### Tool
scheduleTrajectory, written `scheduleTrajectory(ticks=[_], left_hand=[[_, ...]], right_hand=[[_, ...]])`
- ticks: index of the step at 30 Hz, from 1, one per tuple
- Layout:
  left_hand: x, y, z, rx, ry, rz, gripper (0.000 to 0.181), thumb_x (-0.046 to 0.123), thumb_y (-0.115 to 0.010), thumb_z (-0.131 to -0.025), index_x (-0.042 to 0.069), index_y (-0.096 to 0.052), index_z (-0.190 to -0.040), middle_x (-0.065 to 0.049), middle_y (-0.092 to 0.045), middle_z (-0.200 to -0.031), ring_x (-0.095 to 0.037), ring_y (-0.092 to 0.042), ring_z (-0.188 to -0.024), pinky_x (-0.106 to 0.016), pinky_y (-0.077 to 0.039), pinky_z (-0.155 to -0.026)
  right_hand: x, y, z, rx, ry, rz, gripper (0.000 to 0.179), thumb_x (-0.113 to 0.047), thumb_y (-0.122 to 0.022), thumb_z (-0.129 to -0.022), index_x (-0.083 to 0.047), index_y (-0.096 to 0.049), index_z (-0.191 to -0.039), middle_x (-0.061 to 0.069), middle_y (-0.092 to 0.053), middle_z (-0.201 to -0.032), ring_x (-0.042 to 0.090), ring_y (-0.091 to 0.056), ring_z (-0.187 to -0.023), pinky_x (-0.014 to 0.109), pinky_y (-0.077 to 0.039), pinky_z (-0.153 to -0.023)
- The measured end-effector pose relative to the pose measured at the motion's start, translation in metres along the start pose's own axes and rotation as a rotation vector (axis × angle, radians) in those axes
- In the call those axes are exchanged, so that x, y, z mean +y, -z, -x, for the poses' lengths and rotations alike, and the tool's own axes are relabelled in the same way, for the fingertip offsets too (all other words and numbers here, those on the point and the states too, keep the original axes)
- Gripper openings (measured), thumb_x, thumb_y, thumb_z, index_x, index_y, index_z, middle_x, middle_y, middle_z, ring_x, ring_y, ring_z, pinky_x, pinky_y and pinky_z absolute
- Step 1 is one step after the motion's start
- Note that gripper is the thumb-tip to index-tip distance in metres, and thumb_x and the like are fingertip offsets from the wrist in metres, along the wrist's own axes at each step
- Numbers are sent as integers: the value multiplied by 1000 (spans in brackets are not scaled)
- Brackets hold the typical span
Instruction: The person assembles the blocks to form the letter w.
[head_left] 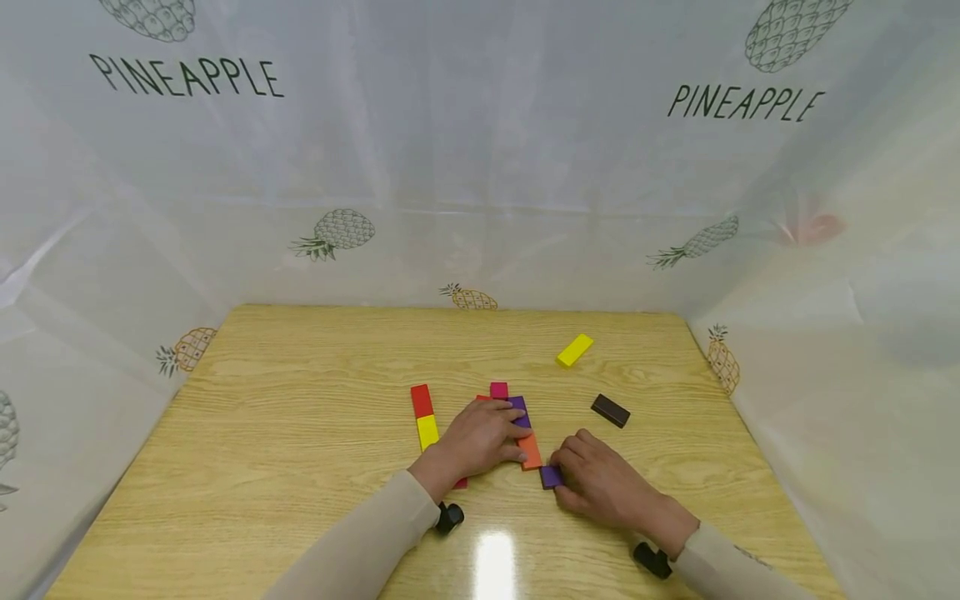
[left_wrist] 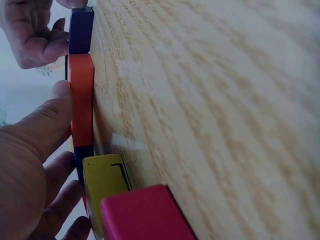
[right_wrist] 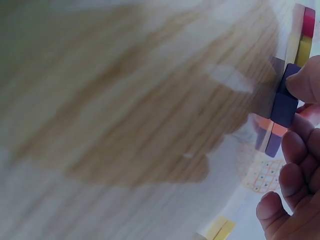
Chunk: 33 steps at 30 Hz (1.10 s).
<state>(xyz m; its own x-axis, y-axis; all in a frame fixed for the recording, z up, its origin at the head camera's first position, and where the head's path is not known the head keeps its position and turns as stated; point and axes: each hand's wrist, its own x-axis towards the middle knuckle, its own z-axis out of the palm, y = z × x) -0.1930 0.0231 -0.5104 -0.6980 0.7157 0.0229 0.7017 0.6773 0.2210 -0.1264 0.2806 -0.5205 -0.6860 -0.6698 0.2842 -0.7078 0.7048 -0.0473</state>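
My right hand point(head_left: 600, 482) pinches a small purple block point(head_left: 551, 477) at its ends; the right wrist view shows that block point(right_wrist: 285, 108) between thumb and finger. Its corner lies by the near end of an orange block point(head_left: 529, 451). Over the middle blocks rests my left hand point(head_left: 483, 435), fingers extended. Its thumb touches the orange block point(left_wrist: 81, 100) in the left wrist view, while fingertips lie on another purple block point(head_left: 519, 412). A pink block point(head_left: 498, 389) and a partly covered red block point(head_left: 482, 398) show beyond the knuckles.
Left of the hands runs a row with a red block point(head_left: 422, 401) and a yellow block point(head_left: 427, 431), partly hidden by the left wrist. A loose yellow block point(head_left: 575, 350) and a black block point(head_left: 611, 411) lie at right on the wooden table point(head_left: 315, 367). Pineapple-printed sheeting point(head_left: 480, 167) surrounds it.
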Motion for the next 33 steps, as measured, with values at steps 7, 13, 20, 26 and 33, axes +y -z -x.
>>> scheduleTrajectory(ticks=[7, 13, 20, 26, 33], left_hand=[[1, 0, 0, 0, 8, 8, 46, 55, -65, -100, 34, -69, -141, 8, -56, -157, -20, -44, -152, -53, -37, -124], [1, 0, 1, 2, 11, 9, 46, 55, -65, -100, 34, -70, -141, 8, -56, -157, -20, -44, -151, -53, -37, -124], [0, -1, 0, 2, 10, 14, 46, 55, -66, -100, 34, -70, -141, 8, -56, -157, -20, -44, -151, -52, -36, -124], [0, -2, 0, 12, -3, -5, 46, 55, -66, -100, 34, -70, -140, 7, -57, -156, -20, -46, -151, -48, -36, -124], [0, -1, 0, 21, -14, -14, 45, 54, -66, -100, 34, -71, -140, 6, -58, -155, -21, -47, -150, -48, -37, -124]], right_hand=[[0, 2, 1, -19, -19, -6, 26, -27, -81, -87, -15, -72, -108, -8, -63, -103, 8, -48, -92, 27, -49, -78], [0, 1, 0, -15, -14, -2, 26, -27, -81, -87, -15, -72, -107, -8, -63, -102, 7, -48, -92, 27, -49, -78], [-1, 0, 0, -26, -26, -7, 26, -27, -81, -87, -14, -72, -108, -8, -63, -103, 7, -48, -92, 27, -49, -78], [-1, 0, 0, -21, -23, -8, 26, -26, -81, -87, -15, -72, -108, -8, -63, -103, 7, -48, -92, 27, -49, -78], [0, 0, 1, -7, -14, 6, 27, -28, -82, -86, -17, -71, -108, -9, -62, -103, 6, -47, -91, 25, -48, -77]])
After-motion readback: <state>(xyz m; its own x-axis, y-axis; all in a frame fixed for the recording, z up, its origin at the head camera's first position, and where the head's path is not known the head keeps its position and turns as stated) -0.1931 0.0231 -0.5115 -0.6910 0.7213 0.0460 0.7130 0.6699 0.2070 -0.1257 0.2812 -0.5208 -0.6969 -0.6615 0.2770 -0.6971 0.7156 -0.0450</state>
